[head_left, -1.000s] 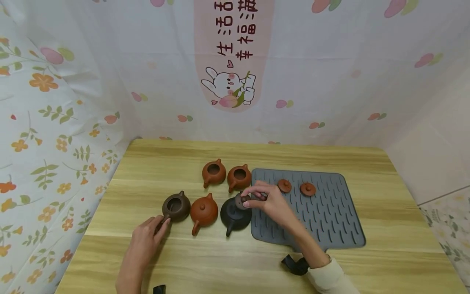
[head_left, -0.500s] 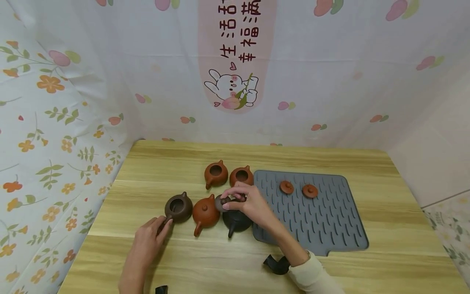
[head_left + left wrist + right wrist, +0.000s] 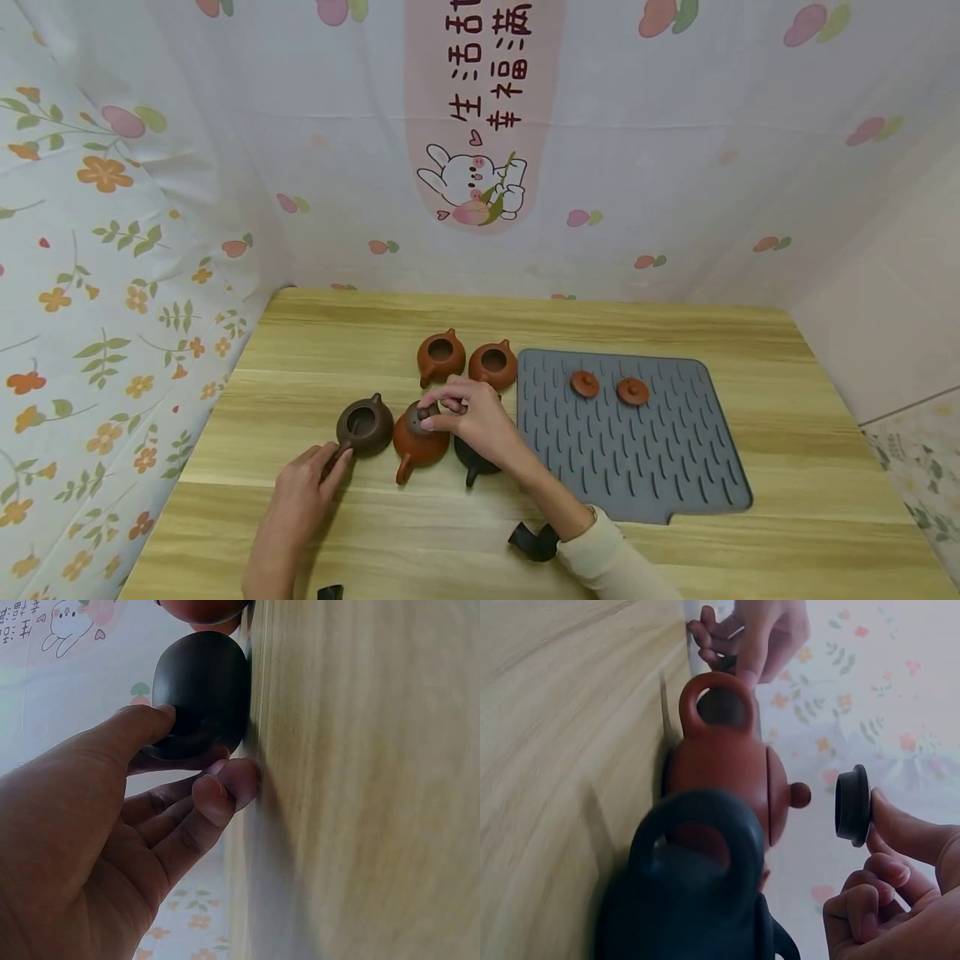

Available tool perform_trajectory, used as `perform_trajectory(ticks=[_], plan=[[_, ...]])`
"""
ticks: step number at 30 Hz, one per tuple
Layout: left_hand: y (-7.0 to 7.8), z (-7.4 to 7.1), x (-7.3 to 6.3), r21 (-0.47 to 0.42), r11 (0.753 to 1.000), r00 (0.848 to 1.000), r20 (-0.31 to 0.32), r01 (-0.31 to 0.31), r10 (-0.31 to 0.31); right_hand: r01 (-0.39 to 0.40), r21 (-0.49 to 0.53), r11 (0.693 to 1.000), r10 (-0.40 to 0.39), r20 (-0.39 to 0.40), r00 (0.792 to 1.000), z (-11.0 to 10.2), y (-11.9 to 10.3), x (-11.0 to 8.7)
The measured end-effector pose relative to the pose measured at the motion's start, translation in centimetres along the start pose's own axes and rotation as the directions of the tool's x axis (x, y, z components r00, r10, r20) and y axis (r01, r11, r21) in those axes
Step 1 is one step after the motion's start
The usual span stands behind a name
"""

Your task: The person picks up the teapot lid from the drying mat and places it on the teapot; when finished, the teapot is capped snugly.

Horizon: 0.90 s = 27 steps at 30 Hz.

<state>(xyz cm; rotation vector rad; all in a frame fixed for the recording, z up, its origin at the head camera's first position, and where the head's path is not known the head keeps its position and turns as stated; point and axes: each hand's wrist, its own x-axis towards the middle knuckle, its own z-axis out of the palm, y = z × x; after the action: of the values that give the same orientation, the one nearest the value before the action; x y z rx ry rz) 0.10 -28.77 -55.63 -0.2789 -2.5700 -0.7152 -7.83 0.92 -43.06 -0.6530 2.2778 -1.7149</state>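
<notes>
In the head view my left hand (image 3: 300, 496) pinches the handle of a dark brown teapot (image 3: 380, 443), which stands lidless on the table. My right hand (image 3: 480, 423) holds a small dark brown lid (image 3: 853, 806) by its top between thumb and finger. That lid hangs above a reddish-orange teapot (image 3: 422, 452) with its own lid on, and the right wrist view shows a gap between them. Partly behind the right hand stands a black teapot (image 3: 474, 460). The left wrist view shows the thumb against the dark brown teapot's handle side (image 3: 202, 697).
Two lidless orange teapots, one on the left (image 3: 442, 367) and one on the right (image 3: 504, 377), stand farther back. A grey ridged mat (image 3: 637, 458) lies at right, bearing two orange lids, left (image 3: 584, 384) and right (image 3: 633, 392). A black curved piece (image 3: 534, 543) shows by the right wrist.
My right hand has carried the brown lid leftward, from over the black teapot to over the lidded orange one. The left hand keeps its grip on the brown teapot's handle.
</notes>
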Motion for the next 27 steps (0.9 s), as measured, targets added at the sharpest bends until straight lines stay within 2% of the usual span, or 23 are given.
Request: perform_trajectory(ticks=[8, 16, 27], plan=[[-0.3, 0.3, -0.1, 0.012, 1.000, 1.000, 0.007, 0.007, -0.007, -0.003, -0.034, 0.999, 0.002, -0.021, 1.000, 1.5, 0.3, 0.8], [-0.4, 0.2, -0.2, 0.020, 1.000, 1.000, 0.009, 0.018, -0.018, 0.037, -0.106, 0.994, -0.038, -0.012, 0.999, 3.4, -0.2, 2.7], [0.5, -0.3, 0.1, 0.019, 1.000, 1.000, 0.007, 0.013, -0.013, -0.003, -0.105, 0.994, 0.004, 0.008, 1.000, 5.3, -0.6, 3.8]])
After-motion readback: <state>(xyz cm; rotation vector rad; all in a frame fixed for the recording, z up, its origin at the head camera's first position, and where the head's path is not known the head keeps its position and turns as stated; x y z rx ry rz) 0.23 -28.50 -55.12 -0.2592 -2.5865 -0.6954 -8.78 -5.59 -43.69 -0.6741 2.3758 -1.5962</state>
